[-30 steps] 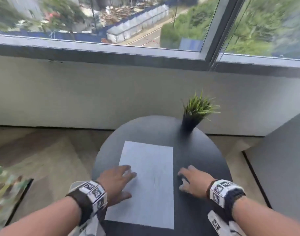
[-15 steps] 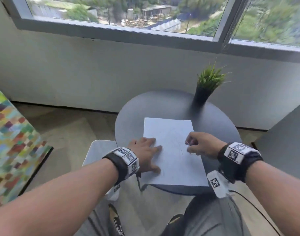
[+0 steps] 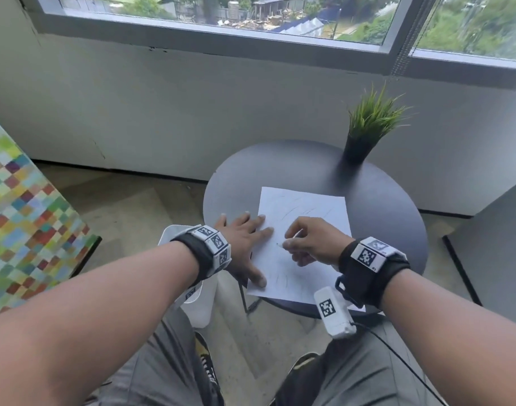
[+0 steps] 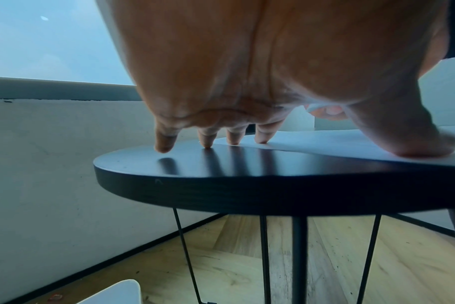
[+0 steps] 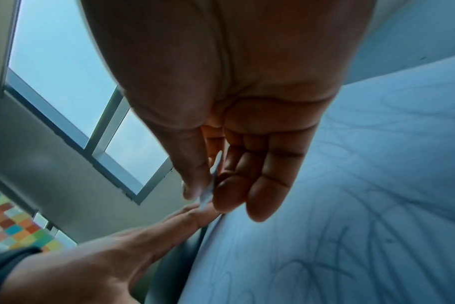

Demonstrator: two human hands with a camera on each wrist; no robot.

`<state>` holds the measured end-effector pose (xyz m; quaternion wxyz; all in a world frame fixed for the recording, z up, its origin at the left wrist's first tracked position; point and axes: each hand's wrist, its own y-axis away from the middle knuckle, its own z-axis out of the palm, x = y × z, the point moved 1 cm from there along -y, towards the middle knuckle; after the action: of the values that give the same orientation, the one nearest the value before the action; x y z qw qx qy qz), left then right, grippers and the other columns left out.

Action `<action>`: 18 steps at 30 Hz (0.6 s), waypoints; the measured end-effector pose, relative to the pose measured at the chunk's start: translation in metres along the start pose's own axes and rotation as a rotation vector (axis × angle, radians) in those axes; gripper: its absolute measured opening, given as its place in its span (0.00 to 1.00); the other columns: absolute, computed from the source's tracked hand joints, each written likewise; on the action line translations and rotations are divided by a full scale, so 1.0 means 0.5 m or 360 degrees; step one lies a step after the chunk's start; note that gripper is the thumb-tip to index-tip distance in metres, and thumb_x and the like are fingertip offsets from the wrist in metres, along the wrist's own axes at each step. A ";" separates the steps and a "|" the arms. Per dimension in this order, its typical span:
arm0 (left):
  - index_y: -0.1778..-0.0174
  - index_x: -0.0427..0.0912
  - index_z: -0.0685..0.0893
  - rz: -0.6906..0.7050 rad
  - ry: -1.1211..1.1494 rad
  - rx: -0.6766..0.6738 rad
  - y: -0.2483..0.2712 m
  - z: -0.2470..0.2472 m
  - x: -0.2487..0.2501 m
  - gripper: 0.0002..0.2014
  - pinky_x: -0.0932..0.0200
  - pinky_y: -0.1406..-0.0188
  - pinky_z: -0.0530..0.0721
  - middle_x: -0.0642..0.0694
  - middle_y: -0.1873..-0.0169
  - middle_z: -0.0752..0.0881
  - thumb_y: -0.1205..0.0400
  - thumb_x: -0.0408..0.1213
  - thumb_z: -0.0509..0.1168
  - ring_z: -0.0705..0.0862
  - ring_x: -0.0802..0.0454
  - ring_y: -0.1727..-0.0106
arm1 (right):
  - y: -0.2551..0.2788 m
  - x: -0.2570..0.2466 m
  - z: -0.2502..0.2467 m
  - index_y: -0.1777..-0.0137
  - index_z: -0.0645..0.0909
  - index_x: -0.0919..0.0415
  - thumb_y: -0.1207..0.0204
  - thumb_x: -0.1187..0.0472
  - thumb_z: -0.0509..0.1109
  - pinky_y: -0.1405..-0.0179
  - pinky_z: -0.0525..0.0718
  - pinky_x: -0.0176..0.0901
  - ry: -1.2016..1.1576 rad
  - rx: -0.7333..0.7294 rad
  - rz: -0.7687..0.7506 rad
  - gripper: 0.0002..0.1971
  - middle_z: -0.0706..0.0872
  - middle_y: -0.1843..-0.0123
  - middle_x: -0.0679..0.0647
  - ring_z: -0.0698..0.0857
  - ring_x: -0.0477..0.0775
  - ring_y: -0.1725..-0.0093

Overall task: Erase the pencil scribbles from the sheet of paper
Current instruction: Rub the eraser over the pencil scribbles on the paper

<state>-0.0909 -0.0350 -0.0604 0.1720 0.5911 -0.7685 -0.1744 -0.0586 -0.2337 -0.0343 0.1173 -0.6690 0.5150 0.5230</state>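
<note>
A white sheet of paper (image 3: pixel 309 205) with faint pencil scribbles (image 5: pixel 338 257) lies on a round dark table (image 3: pixel 382 218). My left hand (image 3: pixel 246 237) lies flat with spread fingers on the sheet's left edge, partly on the table; the left wrist view shows its fingertips (image 4: pixel 261 137) and thumb pressing down on the paper (image 4: pixel 325 142). My right hand (image 3: pixel 293 244) hovers over the middle of the sheet and pinches a small thin white eraser (image 5: pixel 208 191) between thumb and fingers. The eraser (image 3: pixel 297 233) barely shows in the head view.
A small potted grass plant (image 3: pixel 365 133) stands at the table's far right. A white stool (image 3: pixel 198 300) sits left of my knees. A colourful checked panel (image 3: pixel 22 218) is at the far left, a wall and window behind.
My right hand has moved left from the table beside the sheet onto its middle and curled round the eraser. The left hand has stayed on the left edge. The head camera has tilted down.
</note>
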 end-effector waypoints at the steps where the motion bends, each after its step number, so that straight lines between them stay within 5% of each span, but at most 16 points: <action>1: 0.14 0.62 0.40 0.0015 -0.0003 -0.0009 -0.004 -0.002 -0.003 0.64 0.28 0.19 0.41 0.56 0.13 0.36 0.39 0.81 0.66 0.36 0.49 0.13 | -0.014 -0.004 0.007 0.49 0.78 0.65 0.25 0.62 0.76 0.65 0.88 0.48 0.0066 -0.0006 -0.0008 0.11 0.86 0.62 0.61 0.86 0.54 0.69; 5: 0.14 0.62 0.39 0.0059 -0.0043 0.0021 -0.019 -0.002 -0.015 0.65 0.26 0.19 0.39 0.57 0.13 0.35 0.41 0.82 0.65 0.33 0.46 0.13 | -0.065 -0.009 0.022 0.46 0.78 0.54 0.23 0.53 0.71 0.60 0.80 0.43 0.0831 0.0128 -0.0067 0.10 0.87 0.55 0.53 0.84 0.54 0.59; 8: 0.14 0.62 0.37 0.0088 -0.0054 0.0037 -0.030 0.005 -0.023 0.66 0.26 0.19 0.40 0.56 0.14 0.34 0.42 0.83 0.65 0.33 0.45 0.13 | -0.070 -0.008 0.025 0.47 0.78 0.53 0.22 0.51 0.69 0.56 0.78 0.45 0.1006 0.0217 -0.0093 0.09 0.85 0.52 0.52 0.81 0.55 0.53; 13: 0.15 0.63 0.35 0.0140 -0.0047 0.0055 -0.036 0.016 -0.033 0.65 0.25 0.20 0.43 0.57 0.14 0.32 0.41 0.84 0.63 0.33 0.45 0.13 | -0.041 -0.019 0.058 0.54 0.75 0.49 0.20 0.51 0.67 0.61 0.71 0.41 0.1300 -0.0339 -0.0435 0.05 0.75 0.66 0.40 0.77 0.49 0.60; 18: 0.13 0.56 0.34 0.0164 -0.0061 0.0095 -0.039 0.024 -0.040 0.68 0.25 0.20 0.44 0.56 0.14 0.32 0.42 0.86 0.60 0.33 0.45 0.13 | -0.121 -0.017 0.006 0.51 0.78 0.50 0.21 0.49 0.66 0.54 0.79 0.46 0.1307 0.0091 -0.0335 0.06 0.85 0.54 0.52 0.82 0.57 0.53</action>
<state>-0.0750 -0.0196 -0.0815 0.1484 0.5523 -0.8058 -0.1536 -0.0108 -0.1999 -0.0515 -0.0264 -0.8671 0.4622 0.1836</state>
